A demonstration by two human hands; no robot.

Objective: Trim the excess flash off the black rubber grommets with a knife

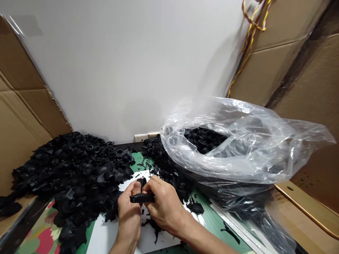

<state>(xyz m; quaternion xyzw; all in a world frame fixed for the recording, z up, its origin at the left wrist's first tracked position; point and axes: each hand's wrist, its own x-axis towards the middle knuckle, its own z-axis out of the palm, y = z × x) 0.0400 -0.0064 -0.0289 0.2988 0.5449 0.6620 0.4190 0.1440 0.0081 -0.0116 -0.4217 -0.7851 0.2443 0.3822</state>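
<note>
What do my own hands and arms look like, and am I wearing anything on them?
Your left hand and right hand are bare, with no gloves or rings visible. The right forearm shows no sleeve, watch or bracelet.

From where I stand, soft, fairly even indoor light, seemingly from overhead, washes the grey-white wall (127,63), fading to a smooth grey shadow beside the yellow twisted wires (250,35). White glare streaks the crumpled folds of the clear plastic bag (249,164). The white sheet (102,233) is pale and bright, while the heap of black ribbed pieces (84,165) sinks into near-darkness, details merging. Wide-angle stretching makes the left cardboard panel (23,88) and right cardboard panel (280,63) lean outward; the far right looks soft.
</note>
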